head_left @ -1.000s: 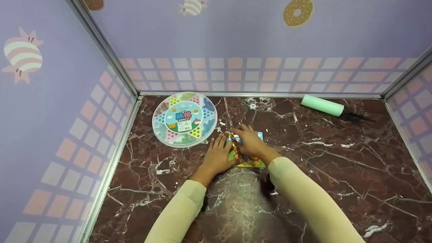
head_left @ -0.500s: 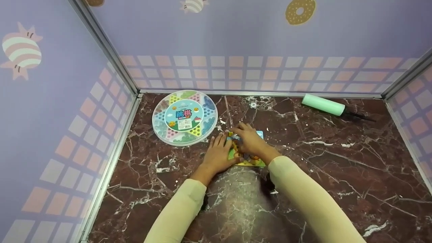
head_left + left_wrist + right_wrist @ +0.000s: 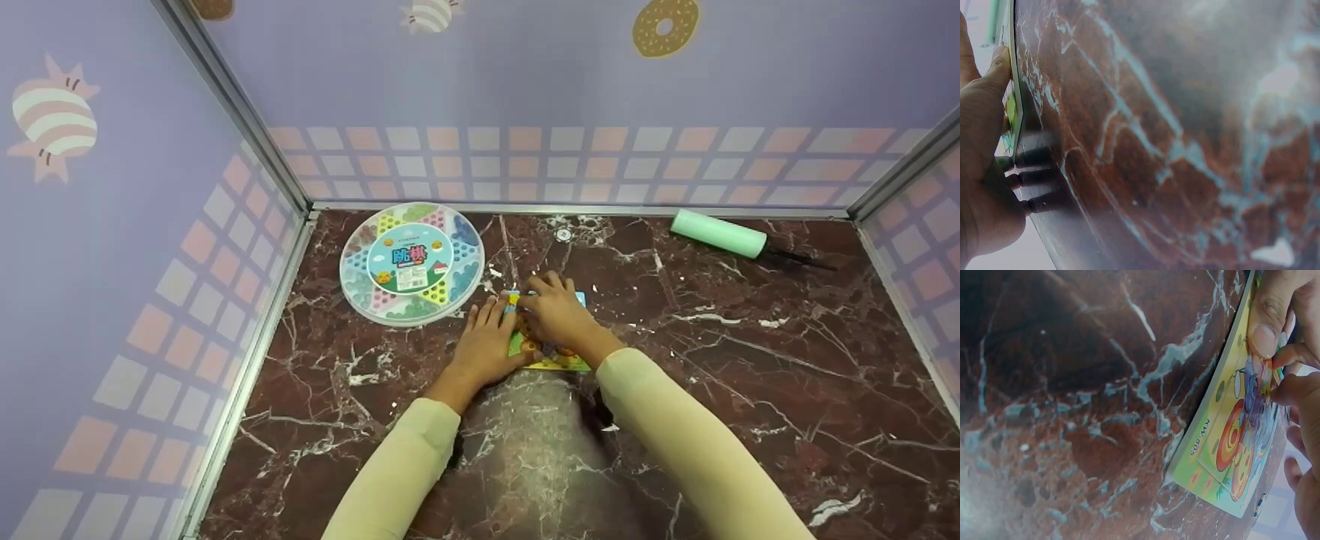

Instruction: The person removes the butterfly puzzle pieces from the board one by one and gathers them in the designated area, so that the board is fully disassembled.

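A small jigsaw puzzle board with a bright cartoon picture lies on the marble-patterned surface, mostly covered by both hands. My left hand rests along its left side, fingers straight; the left thumb presses on the picture. My right hand is over the board with bent fingers. In the right wrist view, the right thumb and a finger pinch a small colourful puzzle piece close to the picture; its outline is largely hidden. The left wrist view shows the left hand at the board's edge.
A round Chinese checkers set with a clear lid lies to the left, behind the left hand. At the back right is a mint-green hand pump with a black end. A small white disc lies near the back wall.
The right fingers have shifted slightly over the board. A light-blue patch beneath them is now covered, and more of the yellow at the upper left shows. The left hand stays put.
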A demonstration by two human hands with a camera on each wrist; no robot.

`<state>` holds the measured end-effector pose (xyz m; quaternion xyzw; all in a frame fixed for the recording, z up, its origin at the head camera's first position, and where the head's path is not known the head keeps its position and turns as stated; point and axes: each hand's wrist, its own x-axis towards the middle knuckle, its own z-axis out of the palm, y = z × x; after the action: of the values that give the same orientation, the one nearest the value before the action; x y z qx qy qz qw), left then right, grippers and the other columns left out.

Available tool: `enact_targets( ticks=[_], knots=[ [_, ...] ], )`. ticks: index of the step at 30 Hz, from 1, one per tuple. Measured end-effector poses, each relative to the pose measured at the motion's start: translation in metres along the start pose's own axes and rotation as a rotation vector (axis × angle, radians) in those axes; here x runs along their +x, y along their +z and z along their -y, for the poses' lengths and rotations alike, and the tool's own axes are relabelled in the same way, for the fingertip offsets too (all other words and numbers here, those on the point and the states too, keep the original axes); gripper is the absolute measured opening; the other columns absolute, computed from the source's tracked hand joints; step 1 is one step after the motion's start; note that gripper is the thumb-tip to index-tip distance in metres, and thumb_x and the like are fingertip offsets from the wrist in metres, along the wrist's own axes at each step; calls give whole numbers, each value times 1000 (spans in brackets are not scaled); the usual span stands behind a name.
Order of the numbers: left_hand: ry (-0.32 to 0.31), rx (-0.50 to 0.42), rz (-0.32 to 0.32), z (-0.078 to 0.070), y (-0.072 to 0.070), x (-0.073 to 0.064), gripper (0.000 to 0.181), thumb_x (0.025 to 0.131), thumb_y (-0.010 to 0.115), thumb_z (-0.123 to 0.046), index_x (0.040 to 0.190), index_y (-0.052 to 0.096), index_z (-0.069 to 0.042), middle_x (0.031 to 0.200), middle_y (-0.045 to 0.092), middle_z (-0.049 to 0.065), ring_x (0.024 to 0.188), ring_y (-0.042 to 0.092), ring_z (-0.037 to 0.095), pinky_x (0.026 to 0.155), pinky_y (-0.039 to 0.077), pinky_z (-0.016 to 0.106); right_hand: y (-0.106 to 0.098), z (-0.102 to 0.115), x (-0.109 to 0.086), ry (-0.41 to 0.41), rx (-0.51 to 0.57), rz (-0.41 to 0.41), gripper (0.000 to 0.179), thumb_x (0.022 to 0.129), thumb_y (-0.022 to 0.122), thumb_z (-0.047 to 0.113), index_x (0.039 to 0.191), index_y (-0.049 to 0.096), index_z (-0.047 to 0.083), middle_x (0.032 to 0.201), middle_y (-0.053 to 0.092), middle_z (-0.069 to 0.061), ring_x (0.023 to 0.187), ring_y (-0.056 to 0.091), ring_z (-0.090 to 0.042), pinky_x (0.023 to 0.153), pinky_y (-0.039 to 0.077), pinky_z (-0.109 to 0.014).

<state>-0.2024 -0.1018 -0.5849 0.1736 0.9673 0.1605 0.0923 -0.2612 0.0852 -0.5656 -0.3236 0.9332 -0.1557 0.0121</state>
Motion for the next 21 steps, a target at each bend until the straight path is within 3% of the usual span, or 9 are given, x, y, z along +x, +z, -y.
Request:
enact_targets(
  ticks=[7, 13, 21],
  knots=[
    [-4, 7, 2, 0, 3, 1, 98, 102, 60, -76, 172, 39, -11, 187, 14, 15, 173, 18, 39, 142, 13, 59, -1, -4, -4, -11, -61, -37, 19, 106, 77, 23, 121, 83, 13, 140, 68, -10, 130, 53, -39, 103, 45, -67],
    [2, 18, -6, 1, 3, 2, 92, 102, 58, -77, 164, 48, -10, 186, 16, 15, 173, 18, 40, 142, 14, 59, -6, -15, -11, 0, -33, -56, 18, 106, 77, 23, 120, 83, 13, 141, 70, -9, 132, 54, -39, 105, 45, -70],
    [-4, 27, 5, 3, 6, 4, 91, 102, 58, -77, 163, 50, -11, 187, 13, 14, 174, 16, 38, 142, 13, 59, -13, -34, -26, -24, 17, -89, 19, 104, 80, 25, 120, 85, 16, 141, 72, -9, 130, 57, -37, 104, 46, -72]
  ],
)
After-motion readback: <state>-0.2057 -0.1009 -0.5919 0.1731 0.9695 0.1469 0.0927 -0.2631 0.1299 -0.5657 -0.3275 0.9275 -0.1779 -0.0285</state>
